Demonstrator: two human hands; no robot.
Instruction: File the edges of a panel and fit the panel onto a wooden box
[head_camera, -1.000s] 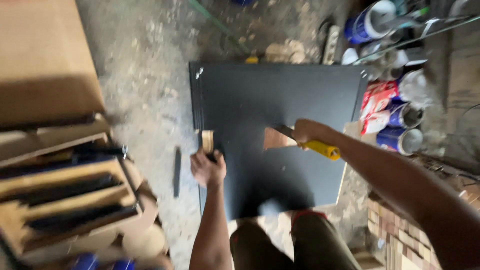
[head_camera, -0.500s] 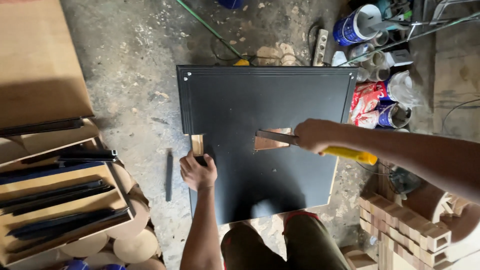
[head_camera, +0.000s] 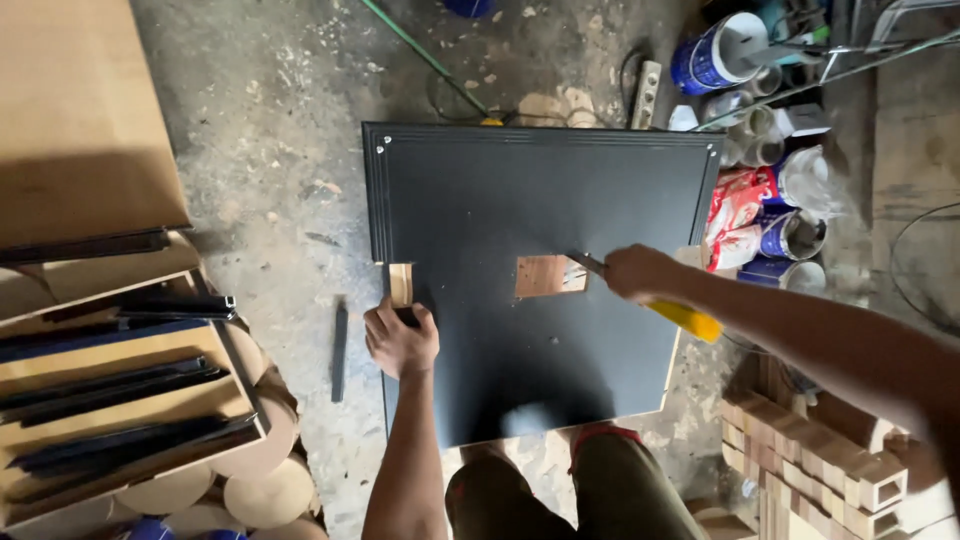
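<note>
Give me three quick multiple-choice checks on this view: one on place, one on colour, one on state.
1. Where does the left hand rest?
A. On the left edge of the black panel, beside a bare wood notch
B. On the stacked boards at the left
C. On the paint cans

2. What colour is the handle of the tool in the right hand?
A. Red
B. Yellow
C. Green

3. How is the tool's blade placed?
A. Lying loose on the floor
B. Raised clear of the panel
C. Its tip at the right edge of the bare wood patch

Answers: 1 A, the palm lies on the panel edge just below the notch. 2 B, a yellow handle sticks out behind the fist. 3 C, the blade tip meets the patch.
</note>
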